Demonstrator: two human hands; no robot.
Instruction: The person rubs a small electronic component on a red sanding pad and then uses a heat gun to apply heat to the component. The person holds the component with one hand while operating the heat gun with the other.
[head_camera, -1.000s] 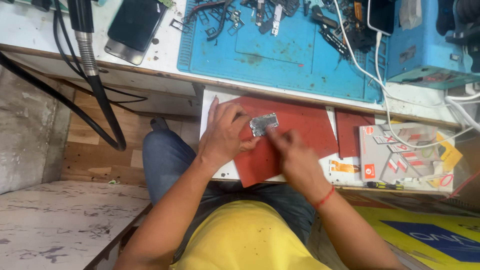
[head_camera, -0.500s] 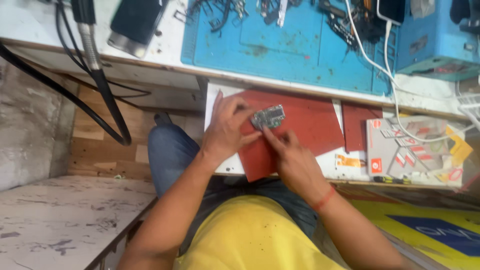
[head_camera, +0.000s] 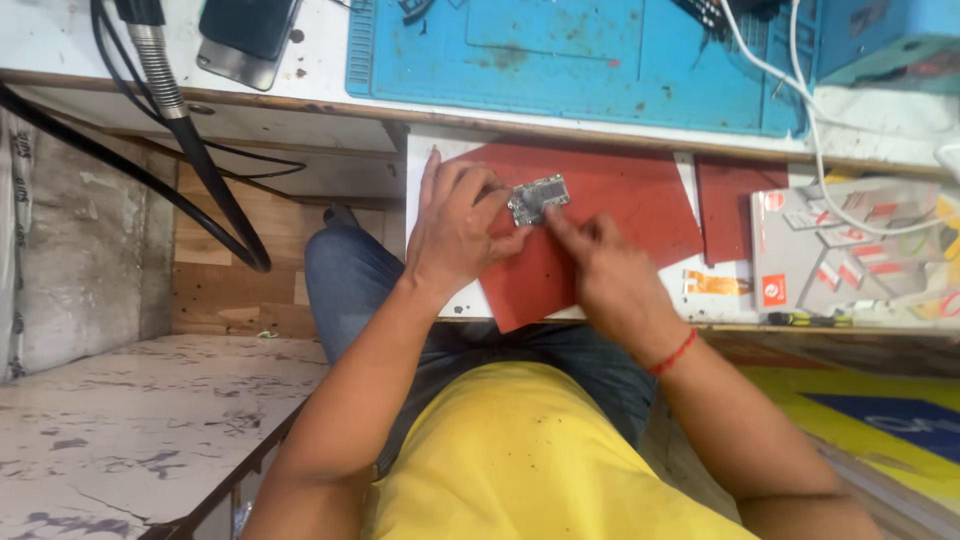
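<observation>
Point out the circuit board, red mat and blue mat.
circuit board (head_camera: 539, 199), head view, middle of the board.
red mat (head_camera: 640, 205), head view, bare part right of the hands.
blue mat (head_camera: 600, 60), head view, bare centre.

a dark phone screen (head_camera: 248, 35) lies at the bench's upper left. a flat grey package (head_camera: 845, 255) with red-and-white labels sits at right, an orange label strip (head_camera: 715, 283) beside it.
</observation>
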